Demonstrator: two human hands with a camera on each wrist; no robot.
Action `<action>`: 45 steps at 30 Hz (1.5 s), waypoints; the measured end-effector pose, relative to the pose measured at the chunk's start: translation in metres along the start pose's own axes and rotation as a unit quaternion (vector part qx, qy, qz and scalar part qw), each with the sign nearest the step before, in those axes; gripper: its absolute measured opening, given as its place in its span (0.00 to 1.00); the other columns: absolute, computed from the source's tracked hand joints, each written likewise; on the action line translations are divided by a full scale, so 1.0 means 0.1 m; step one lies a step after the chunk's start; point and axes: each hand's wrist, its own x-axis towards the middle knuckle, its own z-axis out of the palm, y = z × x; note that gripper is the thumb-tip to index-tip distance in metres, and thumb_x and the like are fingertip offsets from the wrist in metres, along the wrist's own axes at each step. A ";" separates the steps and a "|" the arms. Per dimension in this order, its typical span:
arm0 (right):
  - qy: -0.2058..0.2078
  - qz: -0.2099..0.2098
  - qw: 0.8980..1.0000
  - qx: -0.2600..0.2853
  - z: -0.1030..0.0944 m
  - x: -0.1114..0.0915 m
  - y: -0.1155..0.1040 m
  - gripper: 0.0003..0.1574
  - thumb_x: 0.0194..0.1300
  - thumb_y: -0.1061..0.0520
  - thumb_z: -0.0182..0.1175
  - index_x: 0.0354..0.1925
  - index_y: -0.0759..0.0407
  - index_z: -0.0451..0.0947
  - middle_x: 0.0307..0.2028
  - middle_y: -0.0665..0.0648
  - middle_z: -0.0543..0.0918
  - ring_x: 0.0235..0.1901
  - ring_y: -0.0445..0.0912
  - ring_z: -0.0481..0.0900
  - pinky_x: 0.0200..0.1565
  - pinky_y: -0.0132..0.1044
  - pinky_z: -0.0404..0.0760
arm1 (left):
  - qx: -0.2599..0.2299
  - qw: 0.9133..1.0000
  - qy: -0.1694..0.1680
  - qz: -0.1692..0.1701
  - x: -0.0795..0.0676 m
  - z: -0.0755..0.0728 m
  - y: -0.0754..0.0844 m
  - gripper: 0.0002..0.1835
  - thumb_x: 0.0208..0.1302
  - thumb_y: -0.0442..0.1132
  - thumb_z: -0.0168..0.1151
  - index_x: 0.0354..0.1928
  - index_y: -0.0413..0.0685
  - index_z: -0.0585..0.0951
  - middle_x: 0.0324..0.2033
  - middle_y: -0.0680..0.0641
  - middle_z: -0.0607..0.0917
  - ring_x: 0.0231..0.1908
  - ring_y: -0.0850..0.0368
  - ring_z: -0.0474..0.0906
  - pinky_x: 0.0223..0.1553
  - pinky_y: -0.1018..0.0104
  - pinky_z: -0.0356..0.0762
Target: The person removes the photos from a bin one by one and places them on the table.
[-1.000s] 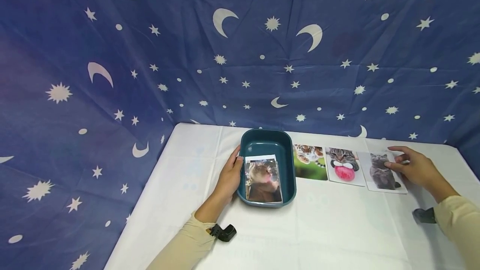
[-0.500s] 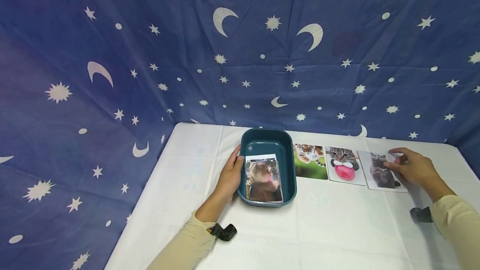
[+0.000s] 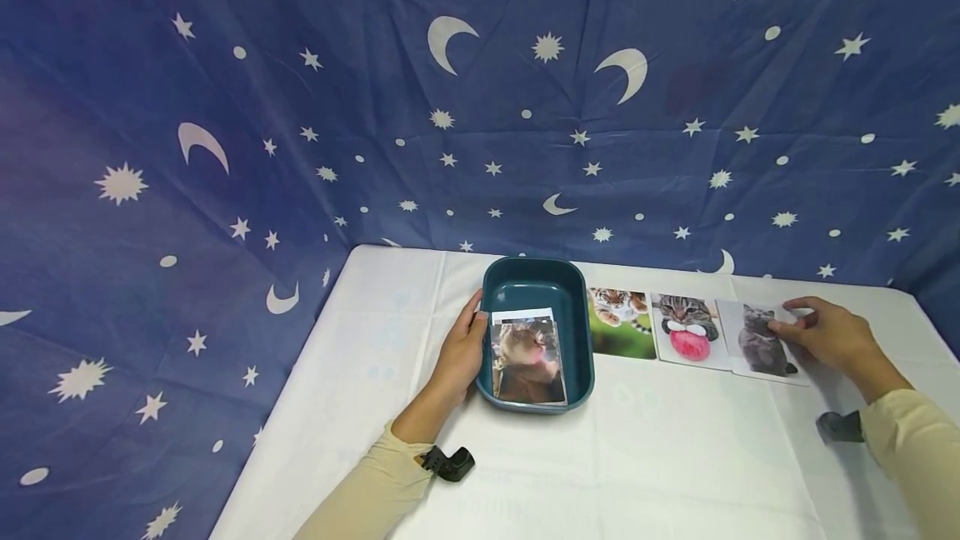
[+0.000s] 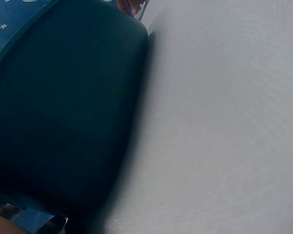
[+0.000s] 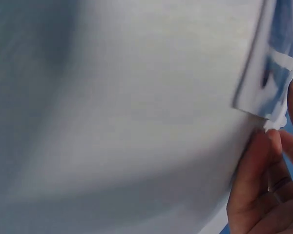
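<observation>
My left hand (image 3: pixel 459 352) grips the left side of a dark teal plastic bin (image 3: pixel 531 297), thumb at the rim. Inside the bin lie several stacked photo cards (image 3: pixel 527 365), the top one showing a brownish animal. The bin's outer wall (image 4: pixel 63 112) fills much of the left wrist view. At the far right, my right hand (image 3: pixel 832 340) holds the right edge of a grey cat photo card (image 3: pixel 761 340), thumb on its face. In the right wrist view, curled fingers (image 5: pixel 249 175) meet that card's edge, which shows a glossy surface.
Left of the grey cat card, a tabby cat card (image 3: pixel 688 332) and a tiger card (image 3: pixel 621 323) continue the row to the bin. A white cloth (image 3: pixel 675 457) covers the table. Behind it hangs a blue star-and-moon curtain (image 3: pixel 645 165).
The grey cat card has shifted slightly left against the tabby cat card, while my right hand stays at its right edge. My left hand and the bin stay put.
</observation>
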 end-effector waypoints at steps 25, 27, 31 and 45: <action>-0.133 -0.236 0.936 0.225 -0.04 -0.18 -2.12 0.34 0.69 0.42 0.66 0.66 0.55 0.75 0.49 0.60 0.78 0.44 0.48 0.82 0.45 0.42 0.87 | 0.002 1.000 0.009 0.003 0.02 0.01 -0.01 0.26 0.82 0.48 0.45 0.78 0.69 0.63 0.77 0.50 0.65 0.78 0.43 0.56 0.77 0.40 0.52; -0.150 -0.253 0.928 0.231 0.00 -0.20 -2.31 0.32 0.69 0.42 0.67 0.64 0.55 0.77 0.48 0.61 0.79 0.41 0.50 0.83 0.40 0.42 0.88 | -0.001 1.000 0.007 0.004 0.02 0.01 -0.02 0.26 0.82 0.48 0.45 0.78 0.69 0.63 0.77 0.50 0.65 0.78 0.44 0.56 0.77 0.41 0.52; -0.180 -0.274 0.918 0.222 0.08 -0.22 -2.65 0.29 0.70 0.40 0.66 0.61 0.53 0.80 0.46 0.63 0.81 0.34 0.53 0.82 0.27 0.42 0.83 | -0.001 1.000 0.001 0.005 0.02 0.00 -0.03 0.26 0.82 0.49 0.45 0.78 0.70 0.62 0.77 0.50 0.65 0.78 0.44 0.55 0.77 0.40 0.52; -0.201 -0.346 0.905 0.147 0.68 -0.24 -3.41 0.23 0.66 0.34 0.67 0.50 0.45 0.88 0.48 0.50 0.87 0.49 0.48 0.83 0.53 0.45 0.82 | -0.005 1.000 -0.012 -0.003 0.02 -0.01 -0.03 0.26 0.83 0.50 0.43 0.78 0.73 0.61 0.77 0.50 0.64 0.78 0.46 0.55 0.77 0.40 0.52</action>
